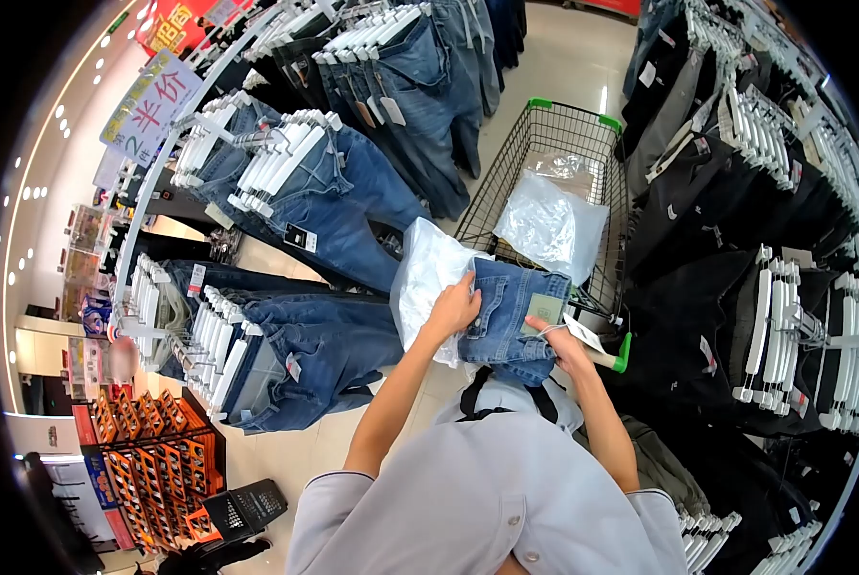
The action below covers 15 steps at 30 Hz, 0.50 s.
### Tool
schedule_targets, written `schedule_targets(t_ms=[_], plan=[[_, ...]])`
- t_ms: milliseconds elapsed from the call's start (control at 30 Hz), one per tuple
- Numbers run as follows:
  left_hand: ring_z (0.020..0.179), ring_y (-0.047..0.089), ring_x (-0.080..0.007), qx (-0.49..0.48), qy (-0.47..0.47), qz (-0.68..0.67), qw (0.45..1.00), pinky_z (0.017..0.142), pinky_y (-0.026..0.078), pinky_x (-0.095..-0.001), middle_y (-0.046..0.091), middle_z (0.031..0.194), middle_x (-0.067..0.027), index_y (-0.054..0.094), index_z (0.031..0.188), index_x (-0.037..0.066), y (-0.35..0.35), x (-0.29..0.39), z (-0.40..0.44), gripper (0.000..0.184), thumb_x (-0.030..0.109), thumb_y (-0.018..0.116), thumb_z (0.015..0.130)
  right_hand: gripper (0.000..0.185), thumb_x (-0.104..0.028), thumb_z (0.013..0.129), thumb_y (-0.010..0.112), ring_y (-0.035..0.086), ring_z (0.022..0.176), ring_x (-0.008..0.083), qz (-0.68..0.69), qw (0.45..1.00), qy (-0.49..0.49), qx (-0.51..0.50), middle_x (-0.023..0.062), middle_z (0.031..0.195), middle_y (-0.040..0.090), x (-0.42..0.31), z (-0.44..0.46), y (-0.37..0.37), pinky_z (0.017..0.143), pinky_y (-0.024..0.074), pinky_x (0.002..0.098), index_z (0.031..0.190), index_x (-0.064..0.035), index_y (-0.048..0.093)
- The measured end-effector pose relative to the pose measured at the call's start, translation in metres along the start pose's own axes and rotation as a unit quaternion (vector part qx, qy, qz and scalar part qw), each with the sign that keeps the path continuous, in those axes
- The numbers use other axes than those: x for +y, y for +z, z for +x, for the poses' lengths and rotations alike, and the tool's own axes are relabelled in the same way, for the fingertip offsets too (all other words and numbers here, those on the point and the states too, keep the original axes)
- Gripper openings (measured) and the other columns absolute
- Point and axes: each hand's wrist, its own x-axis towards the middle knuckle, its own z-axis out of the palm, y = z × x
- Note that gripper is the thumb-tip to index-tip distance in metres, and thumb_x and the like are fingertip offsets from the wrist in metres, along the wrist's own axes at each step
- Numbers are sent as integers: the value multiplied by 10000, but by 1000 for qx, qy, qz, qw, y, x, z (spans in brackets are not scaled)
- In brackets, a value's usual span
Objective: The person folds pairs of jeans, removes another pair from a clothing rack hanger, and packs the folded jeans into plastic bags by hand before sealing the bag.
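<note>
A folded pair of blue jeans (506,305) is held in front of my body, its back pocket and a tan waistband patch (543,312) facing up. My left hand (455,307) grips the left edge of the jeans, fingers partly hidden. A crumpled clear plastic bag (429,273) hangs beside and under that hand; I cannot tell whether the fingers hold it too. My right hand (566,345) is closed on the waistband end, thumb on top near the patch. A white paper tag (583,333) hangs from the jeans beside it.
A wire shopping cart (492,196) with green corners stands ahead, holding plastic-wrapped packages (554,216). Racks of hanging blue jeans (329,206) line the left, dark trousers (679,316) the right. An orange-and-black display stand (156,460) is at lower left.
</note>
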Motion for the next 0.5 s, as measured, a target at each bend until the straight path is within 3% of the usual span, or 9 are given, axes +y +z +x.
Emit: schedule_targets(t_ms=[67, 167, 233, 367, 433, 500], plan=[[774, 721, -425, 18, 19, 29, 999, 798, 565, -501, 722, 803, -273, 578, 1347, -48, 5, -8, 4, 454, 211, 584, 974, 502, -253, 938, 755, 656, 1092, 211, -28, 999, -15, 4, 121, 1251, 683, 7, 10, -1, 922, 552, 343, 1353, -11, 612], [864, 708, -463, 29, -25, 7, 999, 834, 554, -524, 728, 878, -283, 678, 1264, -5, -3, -4, 9, 378, 224, 586, 977, 465, -225, 924, 770, 681, 1046, 210, -58, 997, -56, -3, 113, 1213, 701, 5, 11, 0, 898, 568, 337, 1303, 9, 637], [879, 709, -467, 127, -12, 52, 990, 831, 554, -528, 735, 903, -272, 755, 1166, 53, -8, 0, 14, 308, 235, 587, 983, 433, -167, 903, 793, 703, 1036, 206, 47, 998, 14, -28, 101, 1173, 712, -9, 1, 6, 895, 587, 339, 1263, 19, 642], [856, 706, -454, 106, 54, 17, 993, 793, 562, -518, 721, 909, -271, 758, 1161, 78, -13, 25, 9, 286, 232, 578, 1000, 405, -141, 865, 831, 738, 932, 199, 102, 988, -20, -112, 87, 1105, 733, -7, 11, -3, 826, 617, 334, 1214, -12, 671], [833, 701, -459, 110, 76, 11, 991, 772, 564, -510, 712, 898, -274, 754, 1162, 78, -27, 54, -5, 277, 221, 579, 1004, 380, -121, 885, 807, 743, 923, 211, 103, 990, -7, -95, 93, 1107, 733, -6, 11, -2, 816, 625, 347, 1222, -18, 666], [811, 699, -460, 65, 66, -55, 994, 752, 563, -507, 716, 885, -260, 759, 1149, 74, -34, 80, -21, 264, 212, 589, 1000, 363, -155, 926, 769, 741, 958, 209, 204, 971, -52, -112, 90, 1138, 732, 4, 16, 8, 843, 625, 349, 1246, -22, 661]])
